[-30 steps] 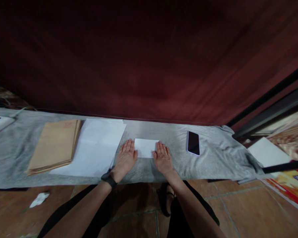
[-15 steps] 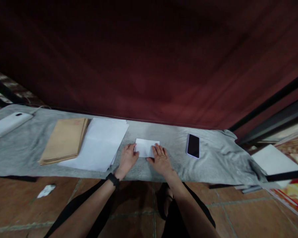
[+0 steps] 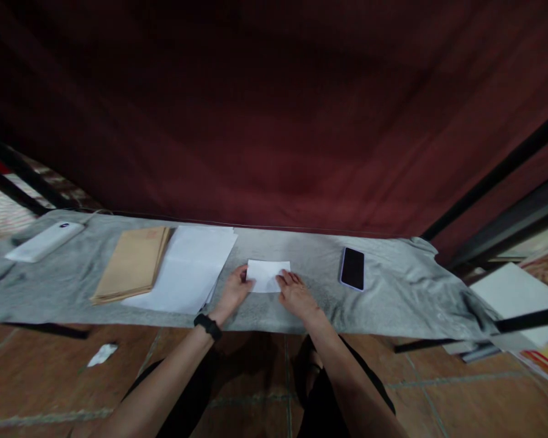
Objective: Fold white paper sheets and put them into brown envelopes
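Note:
A small white folded sheet of paper [image 3: 265, 277] lies on the grey cloth in front of me. My left hand [image 3: 235, 289] pinches its left edge between thumb and fingers; a black band is on that wrist. On the lower right part of the same paper, my right hand [image 3: 296, 293] has its fingers bent and drawn together, gripping or pressing near the corner. The right hand partly covers that corner. Left of my left hand is a stack of large white sheets [image 3: 182, 267], partly under a pile of brown envelopes [image 3: 132, 261].
A phone with a light purple edge [image 3: 352, 269] lies to the right. A white device [image 3: 45, 241] with a cable rests at the far left. Grey cloth [image 3: 402, 292] covers the narrow bench. Behind it hangs a dark red curtain [image 3: 274, 134]. A crumpled white scrap [image 3: 102, 354] is on the tiles.
My right hand's fingers, spread flatter on the paper before, are now more bent and closer together. My left hand stays at the left edge. The view has shifted slightly.

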`<state>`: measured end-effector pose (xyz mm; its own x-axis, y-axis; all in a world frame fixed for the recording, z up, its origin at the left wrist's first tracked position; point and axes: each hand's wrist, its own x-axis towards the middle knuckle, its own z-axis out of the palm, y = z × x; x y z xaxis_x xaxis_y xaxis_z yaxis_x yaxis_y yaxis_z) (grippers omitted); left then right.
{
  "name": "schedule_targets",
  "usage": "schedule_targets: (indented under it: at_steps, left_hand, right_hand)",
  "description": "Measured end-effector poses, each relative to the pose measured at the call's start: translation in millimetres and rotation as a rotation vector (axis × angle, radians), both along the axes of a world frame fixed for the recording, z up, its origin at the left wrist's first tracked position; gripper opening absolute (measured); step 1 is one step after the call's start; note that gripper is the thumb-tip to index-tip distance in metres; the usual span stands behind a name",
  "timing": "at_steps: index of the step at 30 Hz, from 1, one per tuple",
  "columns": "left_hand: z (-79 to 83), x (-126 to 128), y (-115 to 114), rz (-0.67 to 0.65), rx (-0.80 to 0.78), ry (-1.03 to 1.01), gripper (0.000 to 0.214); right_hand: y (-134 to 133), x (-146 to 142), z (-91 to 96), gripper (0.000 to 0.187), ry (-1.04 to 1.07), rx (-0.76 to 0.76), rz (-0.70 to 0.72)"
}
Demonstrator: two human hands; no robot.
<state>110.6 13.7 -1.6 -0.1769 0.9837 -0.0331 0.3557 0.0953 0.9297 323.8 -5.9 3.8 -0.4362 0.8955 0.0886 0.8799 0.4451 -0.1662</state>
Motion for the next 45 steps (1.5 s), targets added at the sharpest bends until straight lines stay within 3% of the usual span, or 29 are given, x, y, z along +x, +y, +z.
schedule_targets:
  at_steps: [4, 7, 12, 14, 19, 22, 25, 27, 31, 34, 38, 45]
  left_hand:
    - [4.6, 7.8, -2.0, 0.067, -0.109, -0.230, 0.049]
    - [17.1, 12.0, -6.5, 0.092, -0.145, -0.406, 0.052]
    - [43.0, 8.8, -13.4, 0.064, -0.159, -0.607, 0.034]
    - [49.0, 3.7, -15.6, 0.048, -0.129, -0.562, 0.036]
    - [50.5, -5.4, -14.6, 0.016, 0.056, -0.167, 0.036]
    - [43.6, -3.3, -9.3, 0.034, 0.017, -0.191, 0.045]
    - [31.2, 0.7, -2.8, 0.034, -0.032, -0.214, 0.054]
    - [21.9, 2.3, 2.3, 0.042, -0.032, -0.149, 0.047]
    - [8.8, 2.3, 13.4, 0.052, -0.054, 0.069, 0.025]
    - [6.7, 2.2, 18.0, 0.048, -0.087, 0.264, 0.023]
    - [8.6, 5.4, 13.6, 0.038, -0.145, 0.502, 0.030]
    - [15.5, 8.2, 6.4, -0.033, -0.204, 0.791, 0.044]
  right_hand:
    - [-1.2, 3.9, 2.4, 0.052, 0.074, 0.035, 0.029]
    - [2.7, 7.3, 9.4, 0.043, 0.163, 0.034, 0.016]
    - [15.3, 16.3, 24.7, 0.027, 0.544, 0.058, -0.140]
    - [19.5, 19.2, 27.7, 0.024, 0.700, 0.064, -0.168]
    - [28.0, 18.1, 20.4, 0.021, 0.900, -0.004, -0.243]
    - [31.9, 15.2, 12.5, 0.024, 0.959, -0.019, -0.317]
    - [31.4, 10.2, 9.9, 0.033, 0.884, 0.138, -0.378]
    - [27.7, 1.0, 9.7, 0.038, 0.764, 0.211, -0.313]
    - [13.6, -36.1, -0.4, 0.045, 0.555, 0.088, -0.039]
    - [2.3, -64.6, -16.8, 0.049, 0.335, 0.017, 0.028]
    - [-3.3, -76.6, -32.3, 0.055, 0.192, 0.008, -0.005]
    - [0.6, -50.2, -39.5, 0.054, 0.160, 0.095, -0.145]
